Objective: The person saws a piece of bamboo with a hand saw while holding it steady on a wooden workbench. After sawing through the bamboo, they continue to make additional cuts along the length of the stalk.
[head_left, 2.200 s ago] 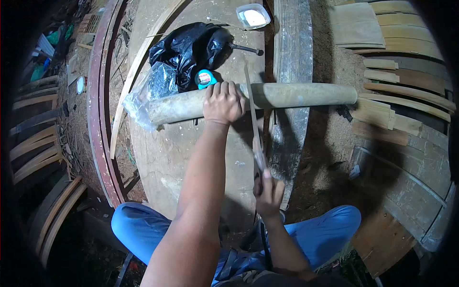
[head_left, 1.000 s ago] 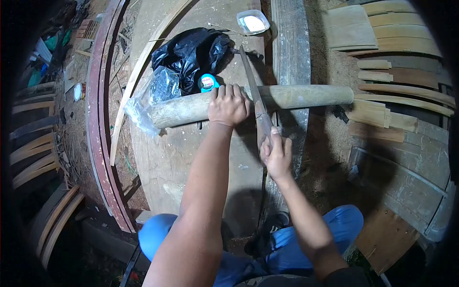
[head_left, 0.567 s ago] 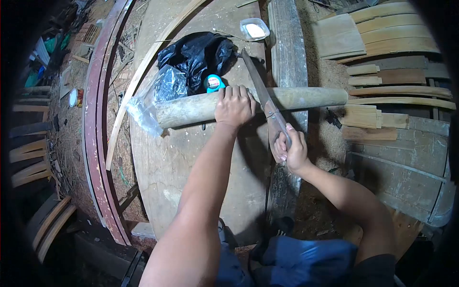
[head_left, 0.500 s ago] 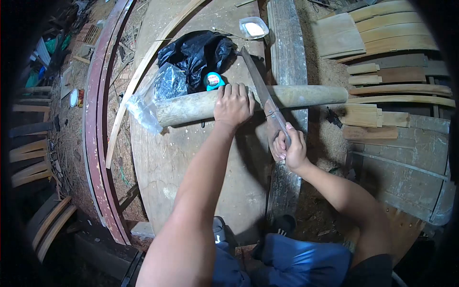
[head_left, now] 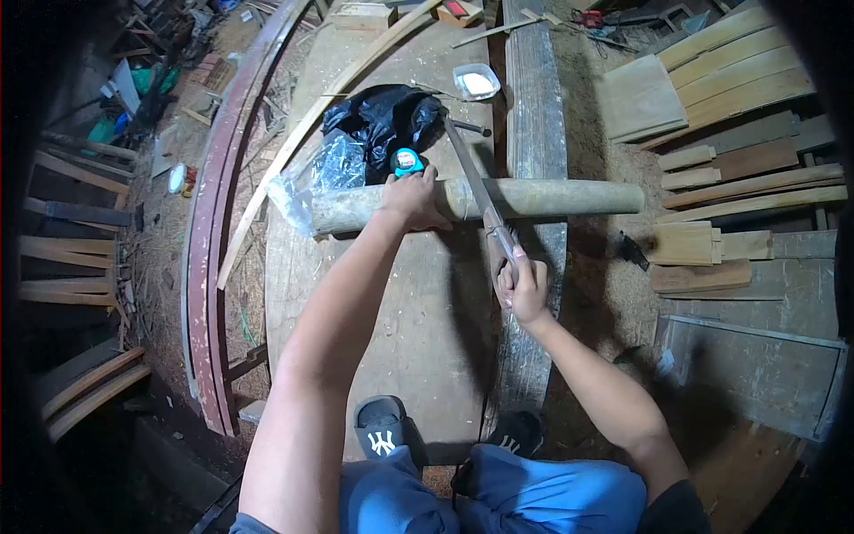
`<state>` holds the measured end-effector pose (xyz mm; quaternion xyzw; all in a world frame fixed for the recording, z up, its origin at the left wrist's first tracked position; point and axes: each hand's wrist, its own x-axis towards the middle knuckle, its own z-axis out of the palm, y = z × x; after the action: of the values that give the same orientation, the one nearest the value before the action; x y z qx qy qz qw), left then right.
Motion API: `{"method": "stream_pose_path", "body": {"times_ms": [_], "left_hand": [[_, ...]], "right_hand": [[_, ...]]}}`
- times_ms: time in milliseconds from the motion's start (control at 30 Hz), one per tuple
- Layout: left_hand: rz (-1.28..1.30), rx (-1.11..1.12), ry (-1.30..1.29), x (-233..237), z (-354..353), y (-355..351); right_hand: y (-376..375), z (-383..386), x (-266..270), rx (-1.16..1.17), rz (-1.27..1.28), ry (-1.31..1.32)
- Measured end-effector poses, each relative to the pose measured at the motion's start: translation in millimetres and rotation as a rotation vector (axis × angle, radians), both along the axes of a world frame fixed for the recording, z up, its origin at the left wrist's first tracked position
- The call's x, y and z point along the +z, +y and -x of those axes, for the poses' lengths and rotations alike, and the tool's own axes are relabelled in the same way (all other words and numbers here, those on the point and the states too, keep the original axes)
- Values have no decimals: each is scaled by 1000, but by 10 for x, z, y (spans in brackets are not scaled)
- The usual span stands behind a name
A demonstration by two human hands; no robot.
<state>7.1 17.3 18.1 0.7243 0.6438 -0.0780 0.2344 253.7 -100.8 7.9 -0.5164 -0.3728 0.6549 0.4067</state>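
A thick pale pole, bamboo by the look of its node ring (head_left: pixel 569 198), lies crosswise on the wooden bench (head_left: pixel 391 303). My left hand (head_left: pixel 411 198) grips its left part from above, fingers over the far side and thumb pointing right. In my closed right hand (head_left: pixel 527 289) is the handle of a handsaw (head_left: pixel 474 176). Its long narrow blade slants up and left across the pole, just right of my left hand; whether the teeth have cut in cannot be made out. A turquoise tape measure (head_left: pixel 406 162) sits right behind my left hand.
Behind the pole lie a black plastic bag (head_left: pixel 378 120), clear plastic wrap (head_left: pixel 338 165) and a small tub of white stuff (head_left: pixel 476 83). A long curved strip (head_left: pixel 294 156) runs along the bench's left. Cut boards (head_left: pixel 738 160) are stacked at right.
The view has shifted, showing more of the bench's far end and my sandals. The saw has slid along its stroke across the pole. My left hand has turned, its thumb now out to the right.
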Motion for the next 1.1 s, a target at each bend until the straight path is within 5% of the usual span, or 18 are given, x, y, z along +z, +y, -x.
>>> {"method": "stream_pose_path", "body": {"times_ms": [167,333,367,433,667,733,833,1033,1100], "left_hand": [[-379,-41,151,-242,-190,-438],[-463,63,113,-256,-248,-722],[-462,66,114,-245,-230,-718],[13,105,-25,-73,-156,-632],[-87,65,-3,-54,-97,-727],[-572,-47,53,-166,-33,-718],[-633,-44,19,-94,1,-613],[-540,21,79,-243,-90,-898],[-297,35,-67,-173,-64,-814]], "right_hand": [[-215,-50,-80,-82,11,24],[-407,-114,-18,-128,-4,203],[-452,-157,-31,-125,-2,203],[-507,-208,-73,-81,-22,162],[-420,-182,-188,-65,-83,24],[-427,-116,-142,-57,-56,21],[-404,-43,-67,-75,-166,-56],[-452,-195,-118,25,-54,-93],[-540,-211,-90,36,-40,-125]]}}
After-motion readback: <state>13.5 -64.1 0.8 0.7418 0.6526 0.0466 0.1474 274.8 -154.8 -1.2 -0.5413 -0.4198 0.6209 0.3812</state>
